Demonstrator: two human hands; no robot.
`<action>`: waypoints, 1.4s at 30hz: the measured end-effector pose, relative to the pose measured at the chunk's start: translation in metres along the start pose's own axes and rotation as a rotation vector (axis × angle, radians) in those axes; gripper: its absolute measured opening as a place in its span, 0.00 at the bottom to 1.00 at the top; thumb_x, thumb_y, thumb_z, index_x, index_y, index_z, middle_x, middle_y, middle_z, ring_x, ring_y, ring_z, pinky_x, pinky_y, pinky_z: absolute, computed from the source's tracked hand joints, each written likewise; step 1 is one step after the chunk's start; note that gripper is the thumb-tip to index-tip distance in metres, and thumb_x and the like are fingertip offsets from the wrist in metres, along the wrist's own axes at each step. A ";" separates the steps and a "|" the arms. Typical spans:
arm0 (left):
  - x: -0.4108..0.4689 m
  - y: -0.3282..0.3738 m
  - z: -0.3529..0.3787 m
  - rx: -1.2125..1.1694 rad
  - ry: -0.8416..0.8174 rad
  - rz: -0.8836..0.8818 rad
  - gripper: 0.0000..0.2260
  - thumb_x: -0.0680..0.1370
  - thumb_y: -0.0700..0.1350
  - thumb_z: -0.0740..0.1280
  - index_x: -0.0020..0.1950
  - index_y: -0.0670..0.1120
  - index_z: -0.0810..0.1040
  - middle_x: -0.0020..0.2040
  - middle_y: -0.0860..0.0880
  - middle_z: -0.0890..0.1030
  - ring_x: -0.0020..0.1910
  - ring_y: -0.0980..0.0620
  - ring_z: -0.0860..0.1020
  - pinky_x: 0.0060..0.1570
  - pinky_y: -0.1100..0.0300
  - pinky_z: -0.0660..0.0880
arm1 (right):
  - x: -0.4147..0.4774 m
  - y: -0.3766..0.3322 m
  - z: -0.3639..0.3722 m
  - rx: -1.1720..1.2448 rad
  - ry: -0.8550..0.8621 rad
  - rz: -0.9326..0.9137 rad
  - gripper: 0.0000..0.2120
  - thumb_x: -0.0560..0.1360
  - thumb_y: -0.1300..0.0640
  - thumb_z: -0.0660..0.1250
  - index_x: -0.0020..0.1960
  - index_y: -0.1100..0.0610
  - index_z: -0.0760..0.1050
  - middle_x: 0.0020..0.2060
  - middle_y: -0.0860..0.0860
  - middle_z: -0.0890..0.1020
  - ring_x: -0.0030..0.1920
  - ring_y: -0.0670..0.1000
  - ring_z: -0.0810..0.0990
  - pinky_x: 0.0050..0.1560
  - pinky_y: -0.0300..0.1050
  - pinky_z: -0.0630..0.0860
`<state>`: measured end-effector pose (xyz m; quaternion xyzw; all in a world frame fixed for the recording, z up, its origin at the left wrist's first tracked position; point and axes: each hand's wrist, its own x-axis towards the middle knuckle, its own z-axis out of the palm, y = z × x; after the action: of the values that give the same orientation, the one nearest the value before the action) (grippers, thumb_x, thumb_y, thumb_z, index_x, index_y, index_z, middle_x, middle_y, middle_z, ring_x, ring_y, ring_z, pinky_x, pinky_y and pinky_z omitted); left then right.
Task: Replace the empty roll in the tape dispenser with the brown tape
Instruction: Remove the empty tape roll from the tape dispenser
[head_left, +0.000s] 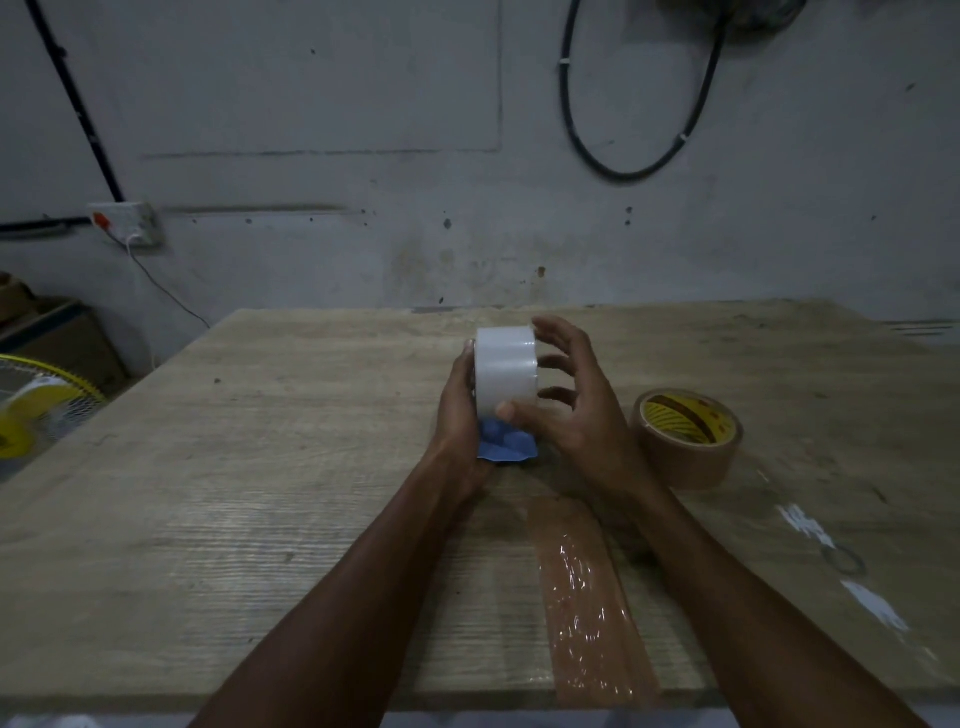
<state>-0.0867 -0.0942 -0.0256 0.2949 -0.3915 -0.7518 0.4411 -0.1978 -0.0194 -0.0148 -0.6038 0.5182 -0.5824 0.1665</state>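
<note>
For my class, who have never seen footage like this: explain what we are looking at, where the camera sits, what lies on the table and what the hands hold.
This is one picture from a camera worn on a person's head, looking down at their bare arms. No machine is involved. The left hand holds a blue tape dispenser carrying a white roll. The right hand touches that roll, fingers spread. On the wooden table a brown tape roll lies flat to the right, and a strip of brown tape is stuck nearer the person.
</note>
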 end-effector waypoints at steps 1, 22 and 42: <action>0.000 0.000 0.000 0.003 -0.005 0.008 0.26 0.79 0.60 0.60 0.65 0.41 0.77 0.43 0.43 0.85 0.40 0.46 0.83 0.44 0.51 0.79 | 0.000 0.001 0.000 0.007 -0.029 -0.012 0.43 0.64 0.42 0.76 0.74 0.45 0.61 0.70 0.45 0.71 0.66 0.48 0.74 0.56 0.47 0.80; -0.002 0.007 0.000 -0.157 0.078 0.025 0.22 0.82 0.57 0.57 0.63 0.41 0.76 0.53 0.38 0.81 0.43 0.45 0.83 0.38 0.52 0.81 | 0.004 0.000 -0.008 0.123 0.155 0.049 0.34 0.68 0.41 0.72 0.70 0.50 0.70 0.63 0.48 0.79 0.62 0.49 0.79 0.57 0.55 0.80; 0.002 0.010 -0.001 -0.335 0.051 0.033 0.18 0.82 0.52 0.58 0.50 0.40 0.79 0.37 0.43 0.85 0.34 0.48 0.84 0.32 0.59 0.81 | 0.009 -0.005 -0.013 0.898 0.137 0.395 0.30 0.68 0.47 0.73 0.67 0.54 0.70 0.63 0.62 0.73 0.54 0.64 0.81 0.50 0.61 0.81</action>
<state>-0.0826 -0.0998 -0.0183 0.2297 -0.2544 -0.7914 0.5062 -0.2088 -0.0193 -0.0024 -0.3230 0.3304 -0.7439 0.4828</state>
